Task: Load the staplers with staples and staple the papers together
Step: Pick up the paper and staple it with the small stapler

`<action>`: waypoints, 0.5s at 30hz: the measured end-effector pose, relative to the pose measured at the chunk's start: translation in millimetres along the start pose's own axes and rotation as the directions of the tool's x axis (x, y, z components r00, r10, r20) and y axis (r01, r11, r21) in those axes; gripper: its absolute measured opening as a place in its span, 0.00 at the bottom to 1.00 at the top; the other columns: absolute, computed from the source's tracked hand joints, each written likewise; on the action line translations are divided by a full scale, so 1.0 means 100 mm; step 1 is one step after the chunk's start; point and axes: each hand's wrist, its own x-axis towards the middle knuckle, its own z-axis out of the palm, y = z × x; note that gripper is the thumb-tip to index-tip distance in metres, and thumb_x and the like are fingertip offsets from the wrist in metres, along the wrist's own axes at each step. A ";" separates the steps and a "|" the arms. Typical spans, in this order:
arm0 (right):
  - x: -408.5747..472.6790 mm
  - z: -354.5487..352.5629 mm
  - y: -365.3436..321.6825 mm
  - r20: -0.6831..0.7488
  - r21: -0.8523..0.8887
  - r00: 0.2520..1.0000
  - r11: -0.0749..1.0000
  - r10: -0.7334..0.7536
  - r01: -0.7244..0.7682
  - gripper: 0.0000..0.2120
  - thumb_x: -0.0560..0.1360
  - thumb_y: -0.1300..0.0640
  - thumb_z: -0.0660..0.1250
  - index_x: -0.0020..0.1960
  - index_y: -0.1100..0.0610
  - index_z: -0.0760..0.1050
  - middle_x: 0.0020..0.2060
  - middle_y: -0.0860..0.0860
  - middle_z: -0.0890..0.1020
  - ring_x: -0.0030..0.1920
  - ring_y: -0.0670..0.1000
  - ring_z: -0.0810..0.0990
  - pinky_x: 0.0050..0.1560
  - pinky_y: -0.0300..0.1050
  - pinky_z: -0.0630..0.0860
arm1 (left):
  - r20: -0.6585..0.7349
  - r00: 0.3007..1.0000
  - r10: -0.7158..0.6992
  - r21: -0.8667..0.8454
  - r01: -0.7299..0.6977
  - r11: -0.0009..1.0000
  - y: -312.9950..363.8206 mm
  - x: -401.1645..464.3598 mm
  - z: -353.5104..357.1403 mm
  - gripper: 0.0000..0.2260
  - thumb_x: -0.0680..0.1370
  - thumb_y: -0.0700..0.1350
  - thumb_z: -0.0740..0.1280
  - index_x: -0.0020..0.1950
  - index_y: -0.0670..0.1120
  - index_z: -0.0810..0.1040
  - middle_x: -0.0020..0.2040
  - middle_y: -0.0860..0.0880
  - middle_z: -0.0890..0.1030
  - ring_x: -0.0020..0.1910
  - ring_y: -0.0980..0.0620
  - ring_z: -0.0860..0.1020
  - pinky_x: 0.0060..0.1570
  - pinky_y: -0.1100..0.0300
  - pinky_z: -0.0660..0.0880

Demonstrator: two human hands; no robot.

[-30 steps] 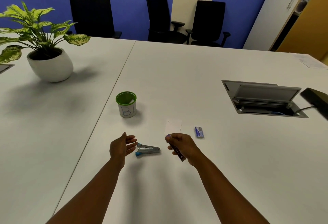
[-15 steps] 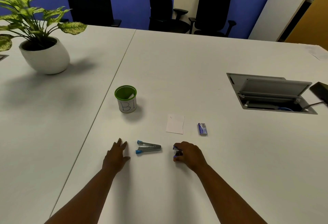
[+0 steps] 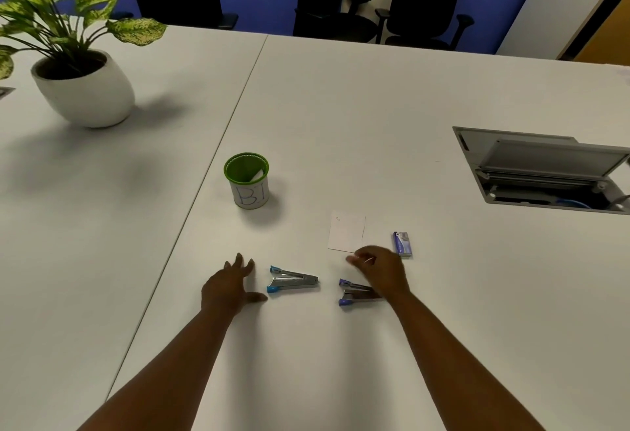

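Note:
Two small metal staplers lie on the white table. The one with light blue tips (image 3: 293, 282) rests just right of my left hand (image 3: 228, 285), which lies flat with fingers spread and holds nothing. A stapler with purple tips (image 3: 354, 292) lies under the wrist of my right hand (image 3: 380, 268), which hovers above it with fingers loosely curled, holding nothing that I can make out. Small white papers (image 3: 346, 232) lie just beyond my right hand. To their right sits a small blue staple box (image 3: 402, 243).
A green-rimmed cup marked "B1" (image 3: 247, 180) stands behind the staplers with a bit of paper inside. At the far left is a potted plant (image 3: 81, 86). An open cable hatch (image 3: 545, 171) is sunk into the table at right. Black chairs line the far edge.
My right hand set the purple-tipped stapler down on the table, let go and moved forward toward the papers. My left hand lowered flat onto the table. The camera tilted down.

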 end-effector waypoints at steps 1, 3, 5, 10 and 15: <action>0.08 0.00 0.00 -0.056 0.030 0.997 0.999 0.047 -0.045 0.11 0.70 0.52 0.72 0.46 0.59 0.81 0.45 0.55 0.84 0.48 0.53 0.81 0.45 0.40 0.71 | -0.003 1.000 0.000 0.011 0.000 1.000 0.01 0.00 -0.01 0.39 0.71 0.62 0.67 0.76 0.54 0.52 0.78 0.52 0.48 0.76 0.50 0.53 0.69 0.56 0.62; 0.19 0.01 0.01 -0.101 0.019 0.989 0.994 0.105 -0.103 0.09 0.72 0.56 0.70 0.47 0.61 0.81 0.47 0.57 0.84 0.51 0.55 0.80 0.46 0.40 0.69 | -0.004 1.000 -0.002 0.030 0.002 1.000 0.02 -0.01 -0.03 0.39 0.71 0.62 0.67 0.76 0.54 0.52 0.78 0.52 0.49 0.76 0.50 0.55 0.68 0.57 0.63; 0.29 0.05 0.02 -0.077 -0.071 0.996 0.997 0.037 -0.042 0.11 0.74 0.57 0.68 0.53 0.60 0.79 0.53 0.58 0.81 0.55 0.56 0.78 0.51 0.44 0.71 | 0.000 1.000 -0.007 0.042 0.007 0.999 0.03 0.01 -0.05 0.39 0.70 0.63 0.67 0.76 0.54 0.53 0.78 0.52 0.50 0.75 0.50 0.57 0.67 0.57 0.64; 0.32 0.20 0.01 0.254 -0.515 0.961 0.825 -0.113 0.233 0.21 0.79 0.53 0.57 0.72 0.53 0.63 0.72 0.53 0.63 0.71 0.54 0.61 0.69 0.47 0.61 | -0.030 0.999 -0.015 0.072 0.017 0.997 0.00 0.05 -0.10 0.39 0.70 0.65 0.66 0.75 0.55 0.55 0.76 0.54 0.57 0.70 0.52 0.66 0.62 0.61 0.67; 0.21 0.24 0.04 0.198 -0.498 0.968 0.835 -0.153 0.234 0.17 0.80 0.55 0.56 0.67 0.54 0.70 0.69 0.53 0.68 0.70 0.53 0.64 0.67 0.45 0.62 | -0.044 0.999 -0.024 0.081 0.028 0.996 0.04 0.06 -0.11 0.39 0.70 0.64 0.66 0.75 0.54 0.55 0.76 0.54 0.58 0.70 0.52 0.67 0.62 0.61 0.67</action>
